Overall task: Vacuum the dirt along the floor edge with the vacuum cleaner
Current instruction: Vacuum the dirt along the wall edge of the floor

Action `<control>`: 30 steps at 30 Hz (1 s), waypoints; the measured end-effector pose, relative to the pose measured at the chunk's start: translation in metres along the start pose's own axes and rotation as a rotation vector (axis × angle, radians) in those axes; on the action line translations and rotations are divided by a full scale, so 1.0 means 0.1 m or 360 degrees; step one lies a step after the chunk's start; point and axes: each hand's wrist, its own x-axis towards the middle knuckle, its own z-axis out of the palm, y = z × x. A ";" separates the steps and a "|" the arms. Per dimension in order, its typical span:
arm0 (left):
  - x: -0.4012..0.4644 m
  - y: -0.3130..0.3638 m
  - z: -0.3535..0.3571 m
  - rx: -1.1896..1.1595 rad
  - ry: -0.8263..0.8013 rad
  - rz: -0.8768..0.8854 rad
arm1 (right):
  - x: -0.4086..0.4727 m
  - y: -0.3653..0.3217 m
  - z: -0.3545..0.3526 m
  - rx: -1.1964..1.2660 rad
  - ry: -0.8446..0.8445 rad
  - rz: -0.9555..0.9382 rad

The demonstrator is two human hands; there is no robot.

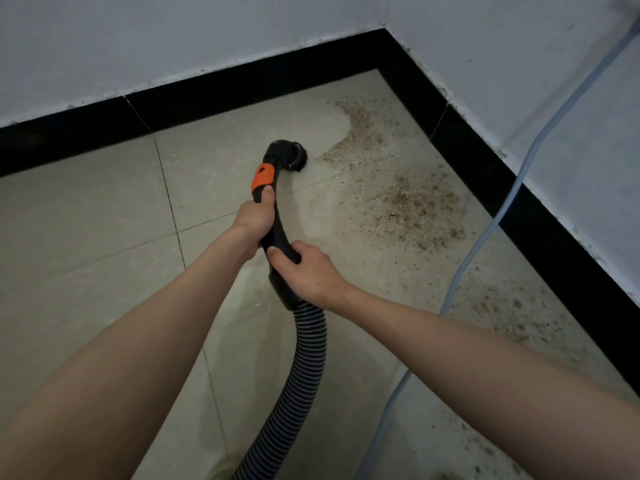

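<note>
A black vacuum handle with an orange band ends in a round brush nozzle that rests on the beige tile floor. My left hand grips the handle just below the orange band. My right hand grips it lower down, near the ribbed hose. Brown dirt lies scattered to the right of the nozzle, along the black skirting. The nozzle touches the left edge of the dirt patch.
White walls meet in a corner at the top, edged by black skirting. A pale blue cable runs down the right wall and across the floor. More specks of dirt lie at the lower right. The hose leaves the frame at the bottom.
</note>
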 end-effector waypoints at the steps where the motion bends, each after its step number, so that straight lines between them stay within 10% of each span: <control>1: 0.02 0.03 0.00 0.0004 0.0000 -0.0004 | 0.03 -0.01 -0.01 0.0003 0.0004 0.0005; 30: 0.28 0.16 0.21 0.0113 0.0003 0.0078 | 0.28 0.08 -0.17 0.0053 0.0009 0.0001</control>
